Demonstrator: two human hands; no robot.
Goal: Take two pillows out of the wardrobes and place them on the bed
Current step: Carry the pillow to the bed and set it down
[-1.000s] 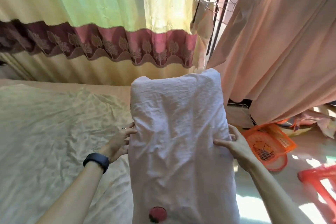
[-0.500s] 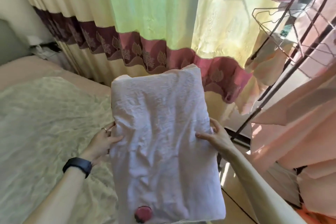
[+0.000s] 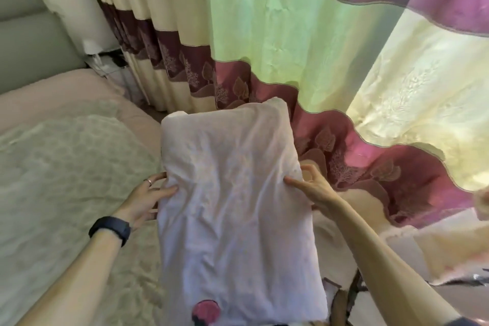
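Both hands clamp a crumpled white fabric pillow (image 3: 235, 209)

Left hand (image 3: 148, 200) and right hand (image 3: 313, 188) pinch its long edges; the green-quilted bed (image 3: 66, 180) lies left of the grip, apparently below.

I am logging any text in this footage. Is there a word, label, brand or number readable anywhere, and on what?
None can be read.
White fabric pillow: a round pink patch near its bottom edge, no lettering visible.
Black wristband on the left arm: blank face.
Striped curtain with leaf pattern: pattern only, no text.
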